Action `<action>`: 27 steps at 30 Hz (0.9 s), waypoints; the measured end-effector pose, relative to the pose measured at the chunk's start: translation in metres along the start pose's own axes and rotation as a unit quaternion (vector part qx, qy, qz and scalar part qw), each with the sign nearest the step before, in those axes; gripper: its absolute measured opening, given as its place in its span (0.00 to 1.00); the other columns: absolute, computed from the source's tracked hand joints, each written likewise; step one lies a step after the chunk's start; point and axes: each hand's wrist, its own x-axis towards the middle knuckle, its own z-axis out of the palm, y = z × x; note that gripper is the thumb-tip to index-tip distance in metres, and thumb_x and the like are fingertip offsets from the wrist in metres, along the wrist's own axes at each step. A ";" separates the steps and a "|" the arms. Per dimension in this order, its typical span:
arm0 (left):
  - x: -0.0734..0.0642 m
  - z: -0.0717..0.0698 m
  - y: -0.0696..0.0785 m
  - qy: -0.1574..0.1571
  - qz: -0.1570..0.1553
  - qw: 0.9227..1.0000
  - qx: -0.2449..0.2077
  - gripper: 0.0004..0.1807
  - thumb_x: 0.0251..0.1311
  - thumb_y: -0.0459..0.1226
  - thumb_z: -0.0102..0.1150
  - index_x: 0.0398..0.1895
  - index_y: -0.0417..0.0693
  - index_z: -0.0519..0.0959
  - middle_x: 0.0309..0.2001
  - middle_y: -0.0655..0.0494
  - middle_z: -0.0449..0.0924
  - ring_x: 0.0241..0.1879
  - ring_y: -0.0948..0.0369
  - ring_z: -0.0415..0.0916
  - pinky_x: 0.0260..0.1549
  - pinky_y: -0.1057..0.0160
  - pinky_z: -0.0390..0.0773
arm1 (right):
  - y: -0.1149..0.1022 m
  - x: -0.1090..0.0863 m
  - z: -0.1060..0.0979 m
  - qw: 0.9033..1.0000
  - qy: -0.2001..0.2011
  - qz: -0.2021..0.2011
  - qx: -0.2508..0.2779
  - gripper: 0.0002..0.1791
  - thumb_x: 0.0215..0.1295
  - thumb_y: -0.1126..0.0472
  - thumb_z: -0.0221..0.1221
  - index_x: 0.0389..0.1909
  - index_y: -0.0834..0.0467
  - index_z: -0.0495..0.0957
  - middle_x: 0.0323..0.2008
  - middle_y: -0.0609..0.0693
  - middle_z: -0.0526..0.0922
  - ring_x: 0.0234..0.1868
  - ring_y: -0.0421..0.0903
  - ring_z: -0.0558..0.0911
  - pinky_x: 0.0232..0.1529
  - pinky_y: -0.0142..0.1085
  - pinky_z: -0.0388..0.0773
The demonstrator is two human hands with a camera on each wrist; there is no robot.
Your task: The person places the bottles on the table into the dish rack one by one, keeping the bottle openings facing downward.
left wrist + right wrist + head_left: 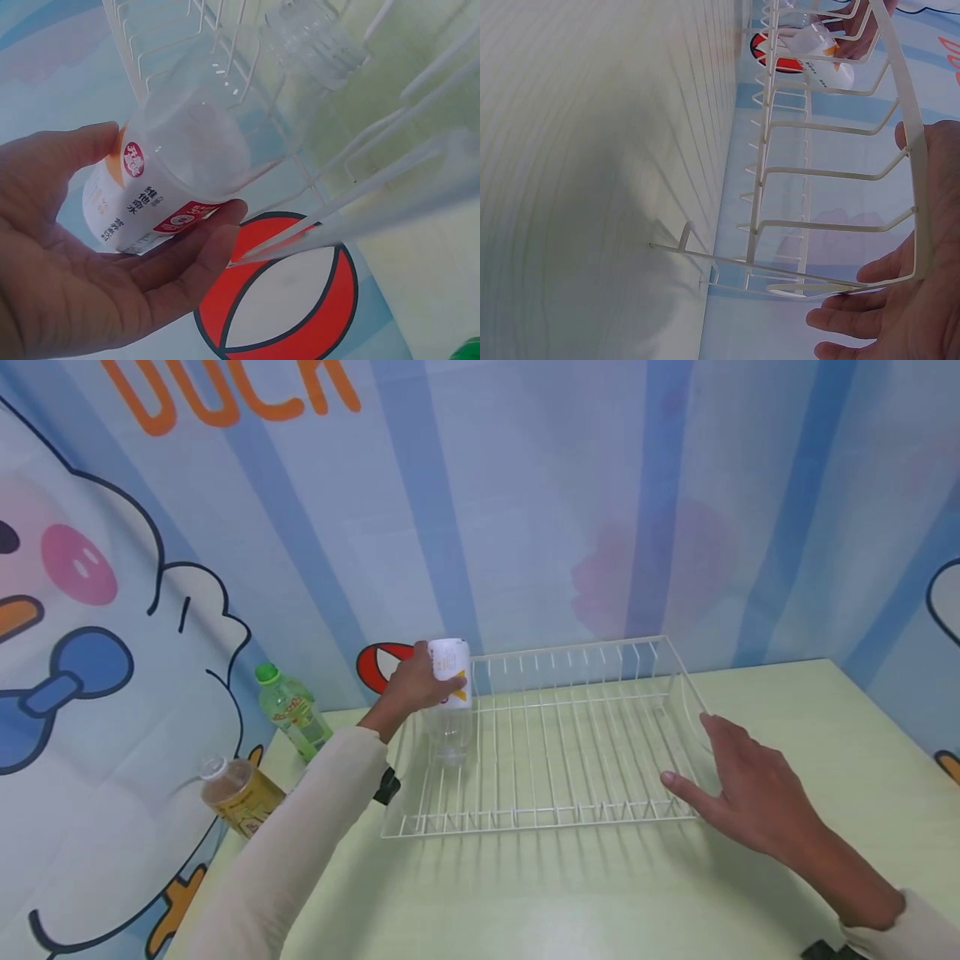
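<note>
Upside down over the left end of a white wire dish rack (540, 827) is a clear plastic bottle with a white label (450, 672). My left hand (414, 683) grips it near its upturned base, thumb on one side and fingers on the other. The left wrist view shows the bottle's clear neck (319, 45) down among the rack wires. At the rack's right side, my right hand (761, 789) has its fingers extended and thumb apart. In the right wrist view its fingers (855, 321) lie beside the rack's end rim; whether they press it is unclear.
Left of the rack stand a green-capped bottle (296, 714) and a bottle with brownish contents and a yellow label (243, 797). The rack sits on a pale green tabletop (570, 902), against a blue printed backdrop (525, 510).
</note>
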 end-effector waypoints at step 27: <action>-0.042 -0.023 0.004 0.045 0.046 0.997 0.033 0.53 0.65 0.55 0.60 0.78 0.39 0.41 0.35 0.44 0.78 0.31 0.52 0.78 0.33 0.54 0.78 | 0.001 0.002 0.000 0.999 -0.041 0.021 -0.010 0.55 0.65 0.34 0.57 0.72 0.75 0.52 0.66 0.76 0.62 0.55 0.76 0.72 0.47 0.69 0.69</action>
